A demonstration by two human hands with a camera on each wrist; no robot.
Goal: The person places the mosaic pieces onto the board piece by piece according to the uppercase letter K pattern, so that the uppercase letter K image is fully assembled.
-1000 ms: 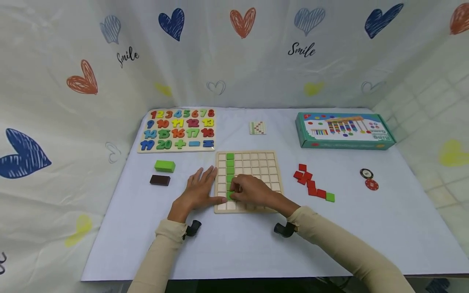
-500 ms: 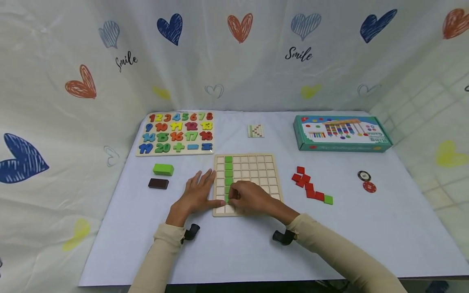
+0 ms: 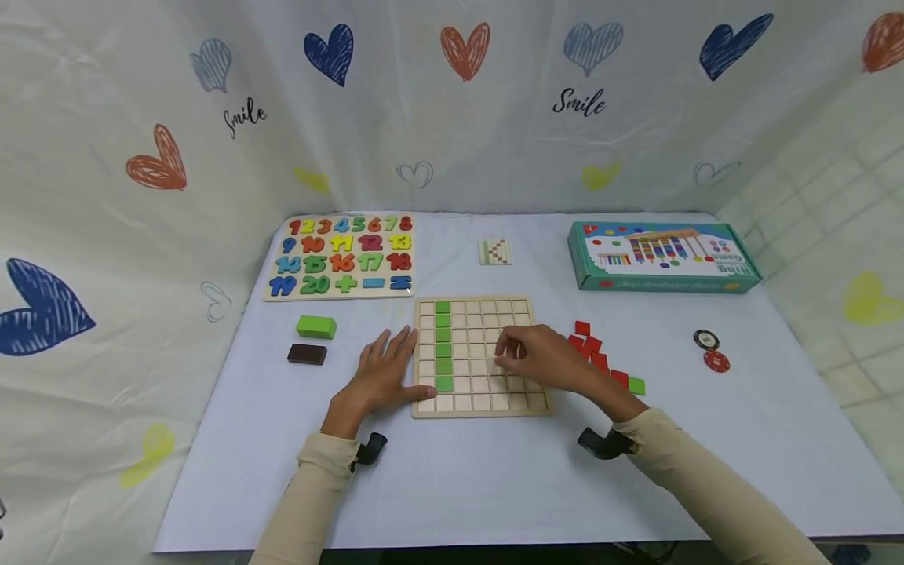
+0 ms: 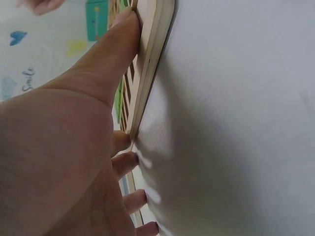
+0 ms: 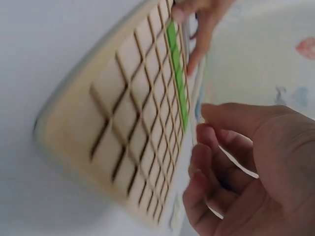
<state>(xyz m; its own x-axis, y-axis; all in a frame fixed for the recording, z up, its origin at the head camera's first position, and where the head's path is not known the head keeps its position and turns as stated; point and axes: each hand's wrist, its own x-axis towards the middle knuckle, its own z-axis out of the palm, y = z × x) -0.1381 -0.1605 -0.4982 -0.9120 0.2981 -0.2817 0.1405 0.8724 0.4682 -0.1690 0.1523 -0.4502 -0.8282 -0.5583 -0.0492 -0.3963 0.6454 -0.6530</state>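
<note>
Left of the left hand (image 3: 379,378), saw green block (image 3: 316,327) and dark block (image 3: 307,354). Noted that hand splayed, thumb-side on left edge of grid board (image 3: 480,402). Right of it, found green tiles (image 3: 442,333) lining one column. Farther along, observed right hand (image 3: 542,357) over the board, loosely curled, seemingly holding nothing (fingertip view poor). Just beyond it, logged red tiles (image 3: 599,360).

This looks like a small play-and-learning corner; whether it belongs to a home, a classroom or a studio cannot be told. A white-topped table (image 3: 459,494) stands before a pale curtain (image 3: 487,149) printed with hearts (image 3: 466,51) and the word "Smile" (image 3: 579,103). Laid out on it are a colourful number board (image 3: 339,255), a picture-covered box (image 3: 664,257) and a wooden grid board (image 3: 481,402).
</note>
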